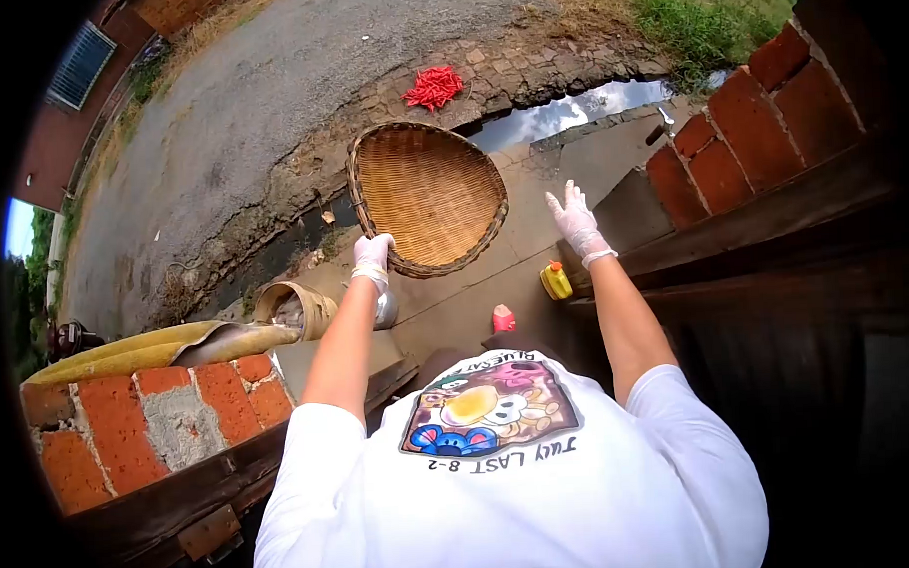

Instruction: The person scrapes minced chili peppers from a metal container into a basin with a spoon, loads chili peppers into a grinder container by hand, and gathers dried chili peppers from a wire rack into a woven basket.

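Head view: a woven wicker basket is at 12 o'clock, gripped at its edge by the gloved left hand, likely for firm purchase; red chillies lie heaped beyond. At 2 o'clock, the gloved right hand spreads open, empty.

A head-worn camera faces forward and down above the hands.

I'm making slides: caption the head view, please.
White-gloved left hand grips a rounded, woven brown basket by its edge; white-gloved right hand spread open; slender red peppers heaped beyond.
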Motion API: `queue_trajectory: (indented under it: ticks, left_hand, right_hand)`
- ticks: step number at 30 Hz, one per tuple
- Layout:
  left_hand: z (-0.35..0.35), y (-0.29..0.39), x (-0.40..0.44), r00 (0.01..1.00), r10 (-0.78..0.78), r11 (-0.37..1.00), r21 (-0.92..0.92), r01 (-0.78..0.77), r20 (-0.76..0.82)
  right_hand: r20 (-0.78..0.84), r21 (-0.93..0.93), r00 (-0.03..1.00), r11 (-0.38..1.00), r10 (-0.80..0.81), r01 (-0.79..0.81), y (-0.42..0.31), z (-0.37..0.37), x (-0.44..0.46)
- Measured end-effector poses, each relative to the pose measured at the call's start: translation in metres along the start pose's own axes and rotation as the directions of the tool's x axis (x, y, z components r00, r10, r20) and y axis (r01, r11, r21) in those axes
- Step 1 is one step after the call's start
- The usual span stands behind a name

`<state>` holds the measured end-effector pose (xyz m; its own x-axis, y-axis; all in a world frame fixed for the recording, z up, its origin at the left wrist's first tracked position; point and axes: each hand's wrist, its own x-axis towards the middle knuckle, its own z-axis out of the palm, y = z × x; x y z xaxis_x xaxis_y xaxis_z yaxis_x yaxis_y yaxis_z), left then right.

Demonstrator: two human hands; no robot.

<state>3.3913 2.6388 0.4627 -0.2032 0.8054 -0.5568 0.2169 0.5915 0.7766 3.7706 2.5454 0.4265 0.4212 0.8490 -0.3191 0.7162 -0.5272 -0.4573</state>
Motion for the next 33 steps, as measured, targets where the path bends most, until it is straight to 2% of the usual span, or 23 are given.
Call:
queue_trajectory:
  ticks: [1, 2, 3, 5, 7, 9, 11, 13, 14, 15, 17, 20, 23, 25, 28, 31, 33]
  left_hand:
    - [-0.012, -0.004, 0.033, 0.991, -0.131, 0.988, 0.081, 0.128, 0.036]
    - [-0.022, -0.012, 0.052, 0.970, -0.245, 0.968, 0.061, 0.244, 0.005]
    - [-0.034, -0.025, 0.067, 0.935, -0.353, 0.935, 0.027, 0.354, -0.022]
    - [-0.069, -0.088, 0.136, 0.868, -0.480, 0.871, 0.054, 0.489, -0.123]
    - [-0.086, -0.067, 0.127, 0.884, -0.442, 0.890, 0.046, 0.453, -0.152]
    - [-0.101, -0.064, 0.161, 0.859, -0.474, 0.880, -0.062, 0.471, -0.195]
    - [-0.121, -0.074, 0.212, 0.847, -0.506, 0.862, -0.112, 0.494, -0.164]
    - [-0.123, -0.043, 0.253, 0.820, -0.550, 0.832, -0.179, 0.525, -0.157]
    - [-0.119, -0.025, 0.272, 0.827, -0.540, 0.835, -0.219, 0.504, -0.157]
    - [-0.116, -0.012, 0.296, 0.835, -0.532, 0.844, -0.168, 0.510, -0.139]
    - [-0.113, 0.007, 0.341, 0.828, -0.555, 0.819, -0.223, 0.528, -0.080]
    - [-0.099, 0.051, 0.386, 0.840, -0.537, 0.817, -0.296, 0.495, -0.079]
    - [-0.086, 0.082, 0.435, 0.837, -0.542, 0.819, -0.267, 0.508, -0.071]
    - [-0.075, 0.101, 0.455, 0.834, -0.550, 0.809, -0.270, 0.522, -0.035]
    - [-0.056, 0.111, 0.496, 0.826, -0.564, 0.782, -0.321, 0.534, -0.001]
    - [-0.026, 0.143, 0.513, 0.813, -0.575, 0.795, -0.295, 0.530, -0.089]
    - [-0.013, 0.138, 0.534, 0.824, -0.563, 0.792, -0.323, 0.518, -0.059]
  right_hand:
    - [0.103, 0.012, 0.994, 0.999, -0.043, 0.042, 0.008, 0.009, 0.010]
    - [0.199, 0.025, 0.976, 0.996, -0.087, 0.084, 0.012, 0.013, 0.017]
    - [0.236, -0.045, 0.968, 0.994, -0.084, 0.097, 0.006, 0.012, 0.018]
    - [0.339, 0.025, 0.932, 0.991, -0.130, 0.129, 0.022, 0.022, 0.034]
    - [0.446, 0.041, 0.893, 0.998, -0.065, 0.052, 0.045, 0.039, 0.056]
    - [0.472, -0.050, 0.879, 0.998, 0.060, -0.042, 0.052, 0.040, 0.068]
    - [0.544, -0.061, 0.825, 0.988, 0.152, -0.141, 0.076, 0.057, 0.089]
    - [0.540, -0.110, 0.787, 0.952, 0.299, -0.287, 0.081, 0.063, 0.102]
    - [0.483, -0.099, 0.821, 0.950, 0.305, -0.296, 0.092, 0.077, 0.111]
    - [0.485, -0.131, 0.801, 0.935, 0.351, -0.331, 0.100, 0.088, 0.124]
    - [0.502, -0.162, 0.736, 0.886, 0.454, -0.435, 0.079, 0.089, 0.141]
    - [0.542, -0.157, 0.662, 0.836, 0.518, -0.525, 0.048, 0.092, 0.195]
    - [0.466, 0.042, 0.807, 0.902, 0.363, -0.430, 0.029, 0.110, 0.284]
    - [0.392, 0.142, 0.895, 0.947, 0.212, -0.287, -0.001, 0.108, 0.338]
    - [0.496, 0.276, 0.846, 0.888, 0.195, -0.367, -0.107, 0.057, 0.407]
    - [0.551, 0.383, 0.826, 0.844, 0.118, -0.376, -0.134, 0.059, 0.486]
    - [0.642, 0.380, 0.754, 0.796, 0.139, -0.471, -0.154, 0.058, 0.535]
